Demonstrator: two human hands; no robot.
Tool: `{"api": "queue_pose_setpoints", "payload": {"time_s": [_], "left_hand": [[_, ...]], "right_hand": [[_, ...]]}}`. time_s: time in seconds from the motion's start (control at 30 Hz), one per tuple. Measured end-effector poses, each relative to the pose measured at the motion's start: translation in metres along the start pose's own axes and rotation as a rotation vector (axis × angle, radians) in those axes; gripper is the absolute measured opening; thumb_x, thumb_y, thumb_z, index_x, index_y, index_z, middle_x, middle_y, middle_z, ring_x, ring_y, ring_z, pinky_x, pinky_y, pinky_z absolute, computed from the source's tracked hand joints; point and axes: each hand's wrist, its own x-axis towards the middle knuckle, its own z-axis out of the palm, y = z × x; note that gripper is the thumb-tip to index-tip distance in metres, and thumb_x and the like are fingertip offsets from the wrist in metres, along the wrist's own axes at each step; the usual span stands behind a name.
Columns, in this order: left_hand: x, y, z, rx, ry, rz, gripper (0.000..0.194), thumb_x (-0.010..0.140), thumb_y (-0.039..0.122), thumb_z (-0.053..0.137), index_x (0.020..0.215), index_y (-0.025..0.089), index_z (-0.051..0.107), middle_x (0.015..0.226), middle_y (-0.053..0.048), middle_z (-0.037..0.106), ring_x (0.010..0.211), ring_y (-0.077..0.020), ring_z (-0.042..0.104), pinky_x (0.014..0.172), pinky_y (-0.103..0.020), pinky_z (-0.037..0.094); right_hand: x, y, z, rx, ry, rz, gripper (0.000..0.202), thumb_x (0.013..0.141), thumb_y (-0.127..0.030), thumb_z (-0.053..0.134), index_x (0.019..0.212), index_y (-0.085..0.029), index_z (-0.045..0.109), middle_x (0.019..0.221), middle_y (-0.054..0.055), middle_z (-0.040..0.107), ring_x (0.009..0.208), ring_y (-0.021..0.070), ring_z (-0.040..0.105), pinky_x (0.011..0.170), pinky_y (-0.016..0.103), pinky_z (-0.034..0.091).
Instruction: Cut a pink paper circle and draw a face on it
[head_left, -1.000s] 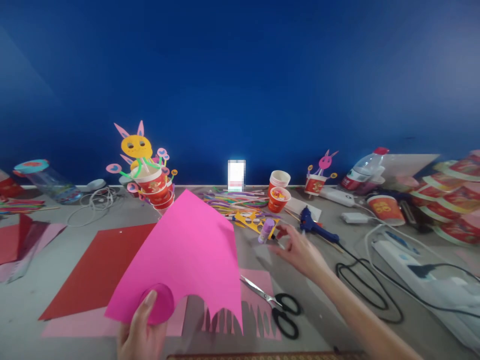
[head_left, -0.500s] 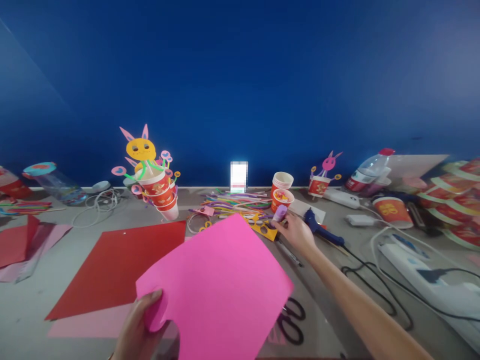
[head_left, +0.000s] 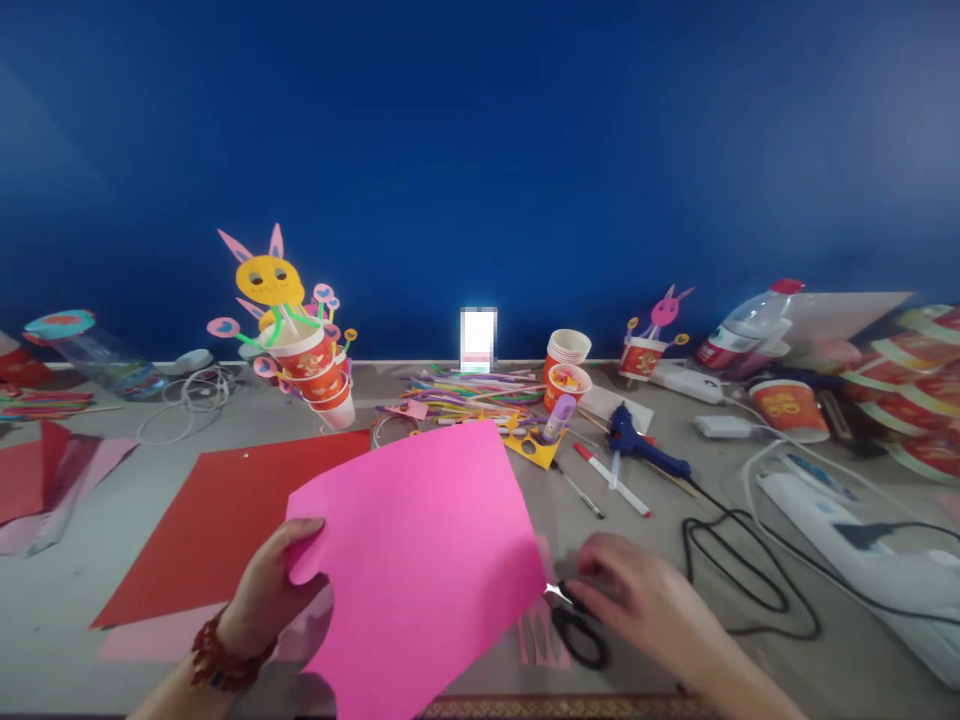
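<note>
A gray table (head_left: 67,590) carries a red sheet (head_left: 187,530) overlapping pale pink paper (head_left: 142,645) at left, colorful straws (head_left: 469,400) strewn at far center, a red-and-white marker (head_left: 611,480) and blue glue gun (head_left: 649,453) at right, black-handled scissors (head_left: 568,613) at near right by cut pink paper (head_left: 546,645), and a white power strip (head_left: 832,545) at the right edge.

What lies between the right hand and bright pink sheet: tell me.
In the head view, black-handled scissors and light pink paper show between the right hand and the sheet.
</note>
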Motion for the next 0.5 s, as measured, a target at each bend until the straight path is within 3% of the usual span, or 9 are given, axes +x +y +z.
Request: {"api": "queue_pose_setpoints", "payload": {"time_s": [0.1,0.23,0.33,0.5], "left_hand": [[0.009,0.004,0.015,-0.085,-0.058,-0.014,0.03,0.062,0.023,0.063,0.092,0.021,0.063,0.085,-0.003,0.07,0.077,-0.0227,0.07,0.07,-0.032,0.06],[0.024,0.009,0.04,-0.163,-0.129,-0.057,0.031,0.059,0.022,0.065,0.09,0.02,0.062,0.084,-0.003,0.07,0.076,-0.0217,0.069,0.074,-0.032,0.059],[0.034,0.005,0.047,-0.181,-0.13,-0.06,0.033,0.056,0.022,0.065,0.089,0.02,0.062,0.084,-0.004,0.07,0.077,-0.0221,0.068,0.075,-0.033,0.059],[0.037,-0.009,0.041,-0.223,-0.133,-0.03,0.033,0.052,0.023,0.062,0.085,0.019,0.062,0.082,-0.004,0.069,0.076,-0.0235,0.068,0.073,-0.036,0.06]], "right_hand": [[-0.022,-0.012,0.008,-0.141,-0.046,-0.046,0.01,0.085,-0.028,0.059,0.092,-0.021,0.062,0.099,0.008,0.066,0.091,0.0244,0.062,0.078,0.034,0.049],[-0.029,-0.007,0.016,-0.307,0.026,-0.102,0.025,0.076,-0.022,0.064,0.102,-0.02,0.063,0.112,0.013,0.065,0.101,0.0298,0.061,0.085,0.041,0.05],[-0.03,-0.002,0.02,-0.346,0.048,-0.133,0.03,0.073,-0.018,0.063,0.103,-0.019,0.063,0.108,0.012,0.067,0.096,0.0281,0.064,0.081,0.039,0.053],[-0.042,0.004,0.012,-0.345,0.054,-0.08,0.021,0.071,-0.014,0.057,0.089,-0.021,0.065,0.09,0.009,0.071,0.078,0.0249,0.069,0.065,0.033,0.055]]}}
